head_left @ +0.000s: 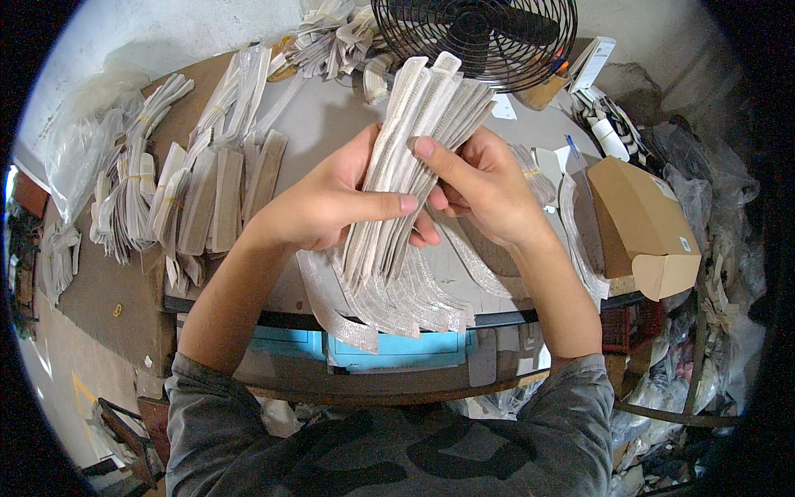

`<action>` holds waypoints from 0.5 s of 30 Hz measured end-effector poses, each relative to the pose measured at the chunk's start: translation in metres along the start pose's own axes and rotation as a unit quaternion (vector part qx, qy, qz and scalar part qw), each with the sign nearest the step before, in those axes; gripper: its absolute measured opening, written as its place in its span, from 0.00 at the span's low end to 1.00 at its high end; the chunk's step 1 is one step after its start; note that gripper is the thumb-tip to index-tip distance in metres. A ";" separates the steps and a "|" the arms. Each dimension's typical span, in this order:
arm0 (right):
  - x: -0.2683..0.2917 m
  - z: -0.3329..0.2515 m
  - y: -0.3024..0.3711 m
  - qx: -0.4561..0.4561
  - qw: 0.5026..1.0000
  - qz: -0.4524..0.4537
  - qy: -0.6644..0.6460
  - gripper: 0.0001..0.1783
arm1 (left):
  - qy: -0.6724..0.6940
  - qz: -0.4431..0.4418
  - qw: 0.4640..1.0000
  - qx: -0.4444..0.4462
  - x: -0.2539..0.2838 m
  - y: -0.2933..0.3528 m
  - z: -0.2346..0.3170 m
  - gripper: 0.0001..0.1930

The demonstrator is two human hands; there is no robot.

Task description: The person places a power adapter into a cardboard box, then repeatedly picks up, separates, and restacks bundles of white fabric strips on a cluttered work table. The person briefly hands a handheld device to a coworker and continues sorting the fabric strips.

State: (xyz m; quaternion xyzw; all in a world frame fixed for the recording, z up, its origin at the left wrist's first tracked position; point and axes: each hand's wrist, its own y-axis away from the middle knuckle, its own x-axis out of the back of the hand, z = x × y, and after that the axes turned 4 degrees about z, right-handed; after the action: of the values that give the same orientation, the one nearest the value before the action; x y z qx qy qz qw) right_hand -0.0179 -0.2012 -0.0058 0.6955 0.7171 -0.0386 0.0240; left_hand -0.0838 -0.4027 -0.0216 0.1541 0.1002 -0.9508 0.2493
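A thick bundle of long, pale grey woven strips [406, 149] is held above the table, tilted with its rounded ends up and to the right. My left hand [331, 199] wraps round its left side, the thumb lying across the front. From the right, my right hand [489, 186] grips the bundle, its thumb pressed on the front strips and its fingers partly hidden behind. Below the bundle, several similar loose strips [397, 302] lie fanned out and hang over the table's near edge. One more strip [476, 265] lies to their right.
Tied bundles of strips [219, 195] cover the left of the grey table [331, 103]. A black fan [480, 37] stands at the back. An open cardboard box [650, 219] sits on the right. Blue boxes [397, 352] rest under the tabletop, and plastic bags [91, 137] lie far left.
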 end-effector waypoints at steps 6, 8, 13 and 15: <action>-0.006 0.002 -0.002 0.028 0.995 0.041 -0.085 0.20 | 0.025 0.077 0.996 -0.029 0.002 -0.001 0.006 0.26; -0.007 0.001 -0.001 0.029 0.994 0.055 -0.089 0.20 | 0.061 0.109 0.989 -0.074 0.004 -0.002 0.005 0.26; 0.008 0.007 -0.003 0.110 0.992 -0.032 0.060 0.13 | 0.120 0.148 0.971 -0.143 0.007 -0.005 0.003 0.34; 0.009 0.006 -0.002 0.134 0.980 -0.061 0.135 0.11 | 0.140 0.142 0.967 -0.160 0.009 -0.006 0.003 0.34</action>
State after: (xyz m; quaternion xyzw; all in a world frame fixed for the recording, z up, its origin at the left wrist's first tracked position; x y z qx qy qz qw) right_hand -0.0201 -0.1932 -0.0128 0.6459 0.7433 -0.0417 -0.1694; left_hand -0.0949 -0.4021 -0.0207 0.2567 0.2619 -0.8463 0.3863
